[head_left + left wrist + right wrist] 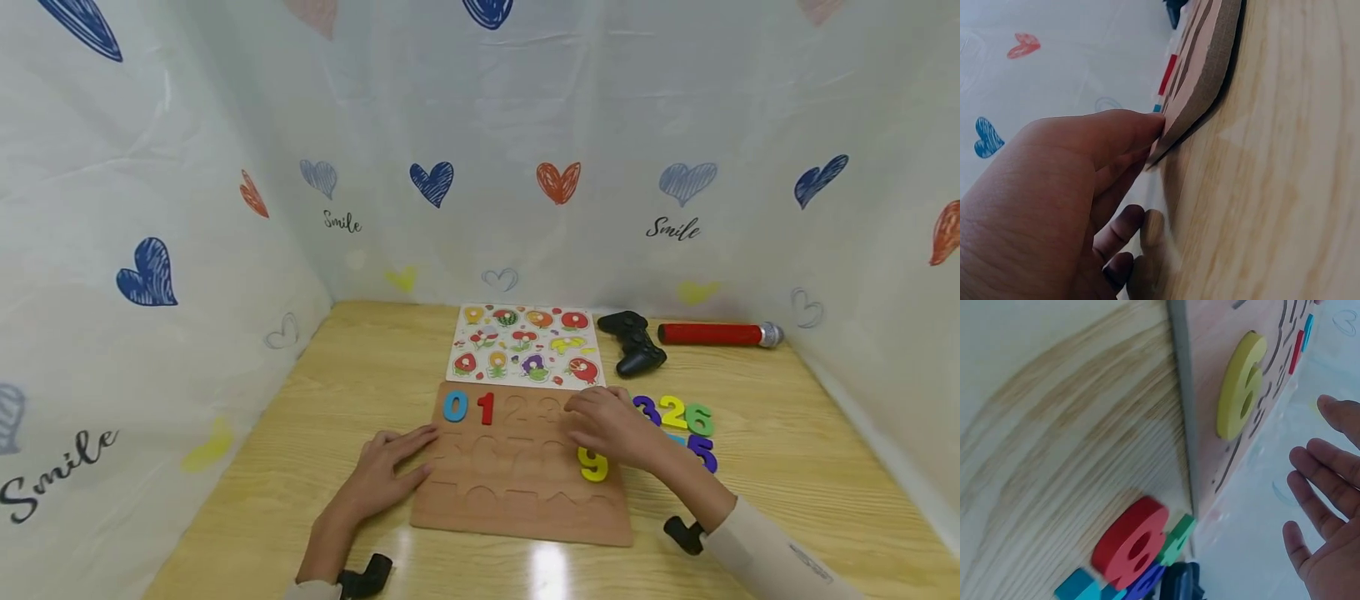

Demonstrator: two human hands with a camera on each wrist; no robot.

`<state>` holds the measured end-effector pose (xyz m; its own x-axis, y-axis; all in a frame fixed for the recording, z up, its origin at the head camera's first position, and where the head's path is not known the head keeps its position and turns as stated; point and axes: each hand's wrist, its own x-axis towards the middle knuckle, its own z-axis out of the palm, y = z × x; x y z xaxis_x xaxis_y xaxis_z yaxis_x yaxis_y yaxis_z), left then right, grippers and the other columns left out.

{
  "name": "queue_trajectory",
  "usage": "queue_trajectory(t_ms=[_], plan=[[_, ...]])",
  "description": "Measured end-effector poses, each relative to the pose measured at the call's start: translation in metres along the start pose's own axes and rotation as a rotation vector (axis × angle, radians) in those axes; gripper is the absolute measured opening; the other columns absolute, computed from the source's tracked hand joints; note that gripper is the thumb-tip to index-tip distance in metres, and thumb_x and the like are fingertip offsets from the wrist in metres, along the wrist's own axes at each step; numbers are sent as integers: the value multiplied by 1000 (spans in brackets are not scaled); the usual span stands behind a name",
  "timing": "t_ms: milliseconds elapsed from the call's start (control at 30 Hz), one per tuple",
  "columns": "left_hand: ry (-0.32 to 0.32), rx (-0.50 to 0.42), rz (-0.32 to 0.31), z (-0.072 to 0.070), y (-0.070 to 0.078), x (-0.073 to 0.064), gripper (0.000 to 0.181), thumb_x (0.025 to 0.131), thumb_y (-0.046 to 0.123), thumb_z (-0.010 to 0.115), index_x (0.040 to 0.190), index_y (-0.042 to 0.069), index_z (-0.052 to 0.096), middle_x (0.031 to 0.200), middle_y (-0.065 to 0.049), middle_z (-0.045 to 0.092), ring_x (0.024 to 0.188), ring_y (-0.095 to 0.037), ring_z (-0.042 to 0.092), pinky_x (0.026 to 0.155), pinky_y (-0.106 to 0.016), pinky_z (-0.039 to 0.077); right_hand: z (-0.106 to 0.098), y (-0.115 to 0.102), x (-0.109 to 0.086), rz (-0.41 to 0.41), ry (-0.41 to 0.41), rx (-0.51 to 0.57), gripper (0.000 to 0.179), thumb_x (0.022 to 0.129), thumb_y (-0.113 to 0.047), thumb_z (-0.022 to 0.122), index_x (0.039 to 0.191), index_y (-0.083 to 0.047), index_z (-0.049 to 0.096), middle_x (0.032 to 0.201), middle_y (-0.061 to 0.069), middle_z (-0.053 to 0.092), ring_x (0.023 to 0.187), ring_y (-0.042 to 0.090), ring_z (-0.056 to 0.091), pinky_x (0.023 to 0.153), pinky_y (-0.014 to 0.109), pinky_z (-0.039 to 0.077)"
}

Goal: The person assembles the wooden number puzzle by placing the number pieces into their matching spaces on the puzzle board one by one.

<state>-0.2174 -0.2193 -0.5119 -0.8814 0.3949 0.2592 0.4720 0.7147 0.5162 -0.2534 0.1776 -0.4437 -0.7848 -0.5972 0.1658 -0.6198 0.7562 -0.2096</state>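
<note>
Wooden number board (536, 483) touched at left edge by left hand (380, 471), fingers extended; right hand (611, 423) held wide above board, near yellow 9 (597, 476)

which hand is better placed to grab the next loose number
Probably the right hand: it looks empty and is over the right side of the board, close to the loose numbers. The left hand touches the board's left edge, farther away.
</note>
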Motion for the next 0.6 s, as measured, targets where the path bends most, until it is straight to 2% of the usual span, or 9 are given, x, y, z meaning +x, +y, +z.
queue_trajectory(t_ms=[333,600], plan=[[-5,5,-14,0,0,-2,51,94,36,70,142,24,60,149,9,50,104,-14,45,84,-41,32,-5,16,-29,52,107,29,38,86,-27,80,117,-7,70,118,6,68,118,33,56,96,58,34],[10,21,9,2,0,-1,50,94,35,70,142,23,60,148,6,52,105,-17,46,83,-41,32,-10,33,-48,78,118,7,40,82,-20,85,116,-5,70,118,9,68,117,34,56,94,59,34]])
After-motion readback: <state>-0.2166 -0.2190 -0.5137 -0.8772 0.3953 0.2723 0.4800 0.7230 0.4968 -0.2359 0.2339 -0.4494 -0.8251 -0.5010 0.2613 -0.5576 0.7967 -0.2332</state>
